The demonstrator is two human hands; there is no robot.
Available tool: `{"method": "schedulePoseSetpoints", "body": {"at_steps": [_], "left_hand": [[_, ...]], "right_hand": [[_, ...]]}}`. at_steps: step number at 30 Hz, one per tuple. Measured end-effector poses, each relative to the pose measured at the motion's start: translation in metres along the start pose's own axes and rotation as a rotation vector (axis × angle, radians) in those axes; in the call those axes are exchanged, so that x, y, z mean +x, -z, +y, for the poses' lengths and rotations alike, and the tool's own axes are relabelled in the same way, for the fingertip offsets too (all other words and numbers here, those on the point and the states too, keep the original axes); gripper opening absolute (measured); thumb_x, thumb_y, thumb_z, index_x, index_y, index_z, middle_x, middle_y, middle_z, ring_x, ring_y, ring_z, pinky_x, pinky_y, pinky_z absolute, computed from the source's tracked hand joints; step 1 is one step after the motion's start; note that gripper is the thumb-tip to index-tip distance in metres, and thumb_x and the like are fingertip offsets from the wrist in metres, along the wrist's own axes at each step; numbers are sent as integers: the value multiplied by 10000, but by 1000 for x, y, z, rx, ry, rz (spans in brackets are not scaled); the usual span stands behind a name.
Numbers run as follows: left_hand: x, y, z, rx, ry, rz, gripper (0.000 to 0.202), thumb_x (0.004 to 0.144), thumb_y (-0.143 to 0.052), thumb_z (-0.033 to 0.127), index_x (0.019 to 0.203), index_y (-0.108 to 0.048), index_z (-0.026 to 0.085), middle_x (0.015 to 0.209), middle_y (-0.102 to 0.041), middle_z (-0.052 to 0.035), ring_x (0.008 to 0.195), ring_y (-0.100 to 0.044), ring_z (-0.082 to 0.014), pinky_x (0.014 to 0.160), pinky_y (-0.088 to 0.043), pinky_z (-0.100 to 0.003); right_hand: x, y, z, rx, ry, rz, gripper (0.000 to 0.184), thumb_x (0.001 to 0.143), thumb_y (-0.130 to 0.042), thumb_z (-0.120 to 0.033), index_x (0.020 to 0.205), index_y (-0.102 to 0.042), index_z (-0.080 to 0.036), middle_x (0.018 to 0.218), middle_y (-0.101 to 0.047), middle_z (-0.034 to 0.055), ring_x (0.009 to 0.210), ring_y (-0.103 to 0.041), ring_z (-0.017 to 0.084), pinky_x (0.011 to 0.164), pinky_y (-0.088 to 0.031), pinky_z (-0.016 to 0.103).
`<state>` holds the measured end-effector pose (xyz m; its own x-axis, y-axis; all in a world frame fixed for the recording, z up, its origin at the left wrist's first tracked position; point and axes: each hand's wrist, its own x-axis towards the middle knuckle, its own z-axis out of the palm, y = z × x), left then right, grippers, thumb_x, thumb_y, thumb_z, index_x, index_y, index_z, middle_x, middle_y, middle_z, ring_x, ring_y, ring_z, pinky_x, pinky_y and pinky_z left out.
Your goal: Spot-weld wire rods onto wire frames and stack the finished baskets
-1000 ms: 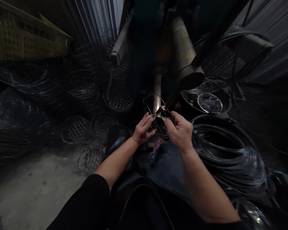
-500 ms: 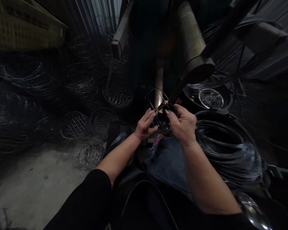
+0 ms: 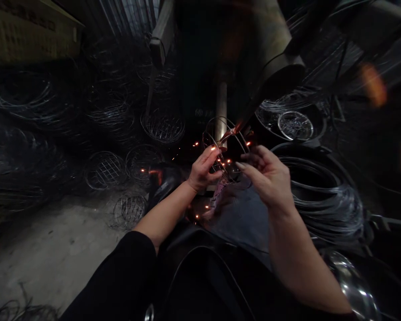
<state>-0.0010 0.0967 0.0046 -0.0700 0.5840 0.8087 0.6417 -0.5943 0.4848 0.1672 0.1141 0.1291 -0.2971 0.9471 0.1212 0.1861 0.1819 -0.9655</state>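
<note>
My left hand (image 3: 203,170) pinches a round wire frame (image 3: 243,139) between thumb and fingers. The frame sits at the tips of a spot welder, between a pale lower metal rod (image 3: 222,104) and a slanting upper electrode arm (image 3: 244,119) with a coppery tip. Orange sparks (image 3: 228,161) fly around the frame and my left fingers. To the right, my right hand (image 3: 272,176) is off the frame, thumb and fingers apart and a little blurred, with nothing visible in it. Part of the frame is hidden behind my left fingers.
Round wire grids (image 3: 106,170) lie on the floor at left, near stacks of wire rings (image 3: 110,111). A large wire coil (image 3: 334,205) stands at right, behind it a tub holding a metal ring (image 3: 296,125). A shiny metal bowl (image 3: 352,285) is at lower right.
Sparks have burst out at the electrode tips. My right hand has let go of the wire frame and moved right and slightly down. My left hand stays on the frame.
</note>
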Motion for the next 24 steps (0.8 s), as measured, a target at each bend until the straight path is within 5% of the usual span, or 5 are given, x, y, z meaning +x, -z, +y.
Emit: {"method": "schedulePoseSetpoints", "body": {"at_steps": [4, 9, 24], "left_hand": [[1, 7, 6, -45, 162, -49, 631, 772, -694, 351, 1330, -488, 143, 1284, -591, -154, 1240, -542, -268, 1066, -457, -440], [7, 15, 3, -84, 340, -61, 752, 706, -757, 457, 1340, -488, 155, 1323, -571, -157, 1233, -548, -278, 1039, -473, -428], [19, 18, -20, -12, 284, -148, 763, 712, -736, 513, 1335, -503, 138, 1321, -581, -157, 1235, -547, -286, 1071, -435, -440]], "right_hand": [[-18, 15, 11, 279, -199, -44, 364, 664, -808, -373, 961, -684, -203, 813, -702, 30, 652, -648, 162, 639, -550, 316], [-6, 8, 7, 350, -227, -25, 351, 551, -870, -336, 835, -719, -195, 722, -685, 5, 561, -609, 135, 551, -533, 290], [23, 6, -2, 470, -535, -220, 366, 413, -910, -288, 663, -676, -159, 552, -626, 1, 455, -540, 115, 436, -440, 241]]}}
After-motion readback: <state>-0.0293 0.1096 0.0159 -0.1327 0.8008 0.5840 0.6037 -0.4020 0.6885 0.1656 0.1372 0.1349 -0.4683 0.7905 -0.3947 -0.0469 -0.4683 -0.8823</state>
